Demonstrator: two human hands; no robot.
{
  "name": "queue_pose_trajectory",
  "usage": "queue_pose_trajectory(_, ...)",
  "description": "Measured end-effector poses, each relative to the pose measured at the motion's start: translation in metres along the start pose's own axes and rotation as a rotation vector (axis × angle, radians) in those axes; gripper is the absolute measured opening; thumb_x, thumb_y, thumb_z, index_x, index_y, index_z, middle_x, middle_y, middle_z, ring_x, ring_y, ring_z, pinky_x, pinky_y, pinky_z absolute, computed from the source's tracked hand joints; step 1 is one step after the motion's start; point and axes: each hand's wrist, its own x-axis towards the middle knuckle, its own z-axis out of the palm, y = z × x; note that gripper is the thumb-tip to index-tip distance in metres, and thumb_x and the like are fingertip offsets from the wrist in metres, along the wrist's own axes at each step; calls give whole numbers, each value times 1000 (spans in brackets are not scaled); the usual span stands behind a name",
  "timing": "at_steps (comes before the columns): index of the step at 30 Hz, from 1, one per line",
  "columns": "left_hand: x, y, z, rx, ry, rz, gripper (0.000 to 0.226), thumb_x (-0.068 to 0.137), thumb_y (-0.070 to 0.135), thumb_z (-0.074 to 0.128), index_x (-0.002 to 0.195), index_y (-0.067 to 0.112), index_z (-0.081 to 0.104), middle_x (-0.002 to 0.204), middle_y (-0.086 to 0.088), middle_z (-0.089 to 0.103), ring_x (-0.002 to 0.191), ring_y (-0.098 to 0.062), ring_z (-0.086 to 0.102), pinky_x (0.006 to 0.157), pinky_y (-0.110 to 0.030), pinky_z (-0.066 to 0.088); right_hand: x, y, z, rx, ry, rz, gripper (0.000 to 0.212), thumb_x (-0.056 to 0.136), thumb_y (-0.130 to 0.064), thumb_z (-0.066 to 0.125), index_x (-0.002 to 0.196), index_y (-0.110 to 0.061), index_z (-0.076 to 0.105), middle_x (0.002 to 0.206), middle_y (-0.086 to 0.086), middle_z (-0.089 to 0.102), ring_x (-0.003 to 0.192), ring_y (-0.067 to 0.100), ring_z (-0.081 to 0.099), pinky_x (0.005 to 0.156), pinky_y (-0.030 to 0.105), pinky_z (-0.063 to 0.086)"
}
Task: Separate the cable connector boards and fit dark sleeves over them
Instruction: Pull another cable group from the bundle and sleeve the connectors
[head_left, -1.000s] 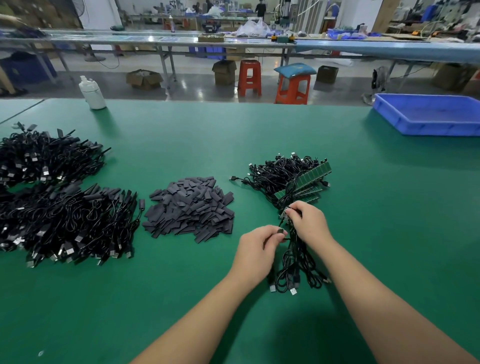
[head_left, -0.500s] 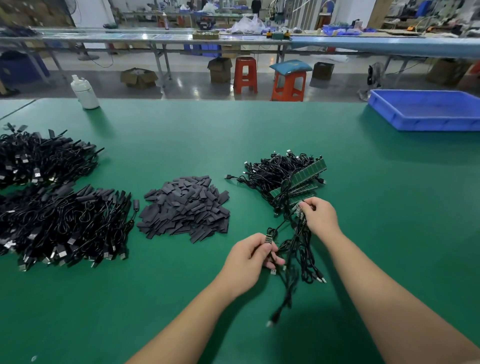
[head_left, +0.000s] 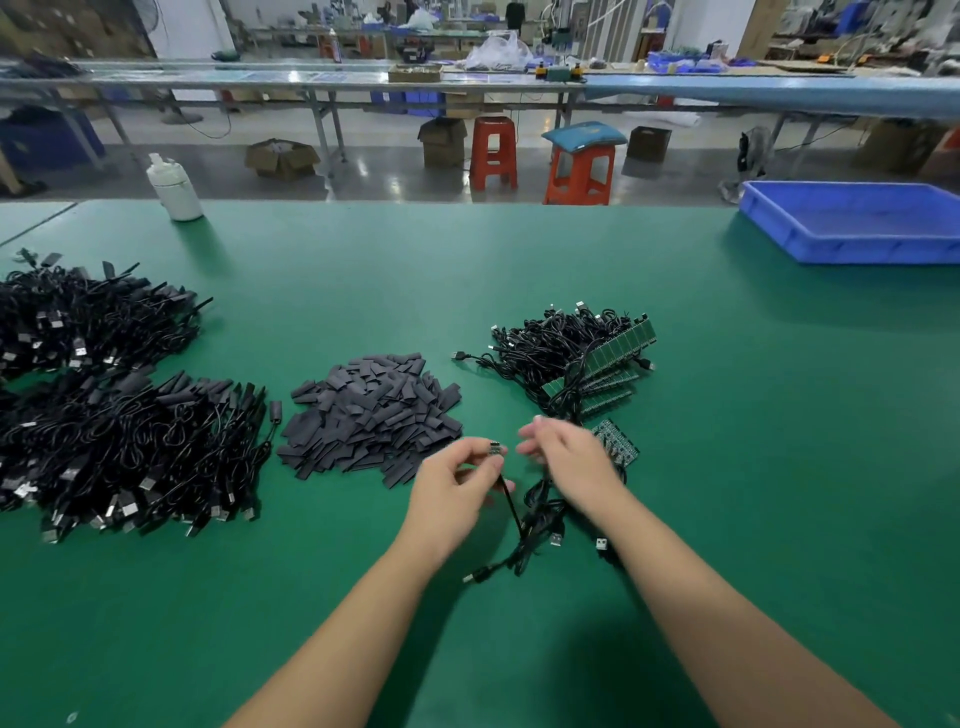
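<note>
1. My left hand (head_left: 457, 480) pinches a small connector board (head_left: 496, 448) at its fingertips; its black cable (head_left: 511, 506) hangs down to the surface.
2. My right hand (head_left: 569, 454) hovers just beside it, blurred, fingers loosely spread, its grip holding nothing I can see.
3. A green board strip (head_left: 618, 441) lies beside my right hand, with a bundle of cables and boards (head_left: 576, 353) beyond.
4. The dark sleeves (head_left: 371, 415) lie heaped left of my hands on the green surface (head_left: 753, 415).
5. Black cable piles (head_left: 124, 457) sit far left; a blue tray (head_left: 852, 223) sits at the far right edge.
</note>
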Motion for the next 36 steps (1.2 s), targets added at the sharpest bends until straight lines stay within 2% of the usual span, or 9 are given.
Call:
queue_pose_trajectory(3, 8, 1, -9, -12, 104, -6, 7, 90, 6, 66, 91, 11, 72, 87, -10, 74, 75, -13, 62, 74, -30, 51, -18, -12, 37, 349, -232, 130, 38, 103, -50, 36, 107, -29, 67, 84, -7, 72, 83, 9, 70, 84, 25, 53)
queue_pose_trajectory(6, 15, -2, -21, -76, 174, -85, 4, 88, 10, 69, 89, 8, 73, 86, -10, 72, 76, -12, 58, 76, -26, 46, -26, -11, 60, 415, -195, 106, 27, 101, -43, 50, 104, -23, 67, 63, -14, 59, 60, -1, 56, 68, 17, 43)
queue_pose_trajectory(9, 18, -11, -34, -104, 173, -174, 7, 87, 12, 69, 86, 6, 73, 81, -5, 71, 73, -10, 59, 73, -23, 47, -25, -5, 74, 392, -194, 79, 21, 97, -33, 61, 109, -17, 69, 70, -20, 60, 61, -11, 51, 63, 4, 39)
queue_pose_trajectory(12, 19, -20, -43, -87, 173, -215, 9, 87, 15, 70, 85, 6, 74, 76, -4, 71, 64, -8, 57, 62, -21, 43, -25, -4, 81, 360, -179, 100, 20, 91, -27, 71, 103, -11, 70, 69, -15, 55, 59, -5, 48, 60, 8, 38)
queue_pose_trajectory(19, 22, -28, -55, -318, 170, -270, 5, 88, 8, 69, 89, 4, 67, 75, -8, 71, 73, -20, 70, 61, -26, 55, -31, 2, 90, 455, -67, 134, 42, 87, -15, 75, 125, -20, 59, 125, -7, 62, 115, 11, 59, 103, 31, 48)
queue_pose_trajectory(24, 25, -34, -55, -105, 133, -259, 3, 86, 10, 72, 86, 7, 72, 72, 0, 68, 60, -8, 58, 55, -18, 42, -26, 3, 91, 568, -104, 164, 32, 94, 1, 58, 113, -23, 66, 109, -5, 69, 96, 6, 63, 73, 19, 52)
queue_pose_trajectory(27, 28, -38, -58, -44, 119, -280, 7, 84, 10, 74, 90, 6, 74, 71, 2, 67, 57, -6, 49, 56, -18, 39, -25, 1, 89, 426, -194, 169, 23, 101, -13, 51, 116, -24, 63, 98, -7, 73, 69, 2, 56, 58, 17, 43)
queue_pose_trajectory(30, 30, -42, -64, -26, 66, -322, 12, 84, 10, 75, 92, 1, 73, 69, 1, 64, 56, -9, 44, 57, -23, 36, -18, -1, 86, 240, -217, 148, 22, 103, -29, 49, 112, -19, 67, 96, -4, 73, 57, 6, 48, 53, 17, 40)
queue_pose_trajectory(36, 31, -46, -73, -20, 7, -373, 3, 85, 10, 73, 85, 8, 71, 57, 5, 58, 50, -8, 42, 50, -22, 33, -16, -2, 91, 325, -226, 207, 18, 100, -14, 55, 115, -12, 66, 96, -2, 75, 55, 8, 51, 46, 19, 41)
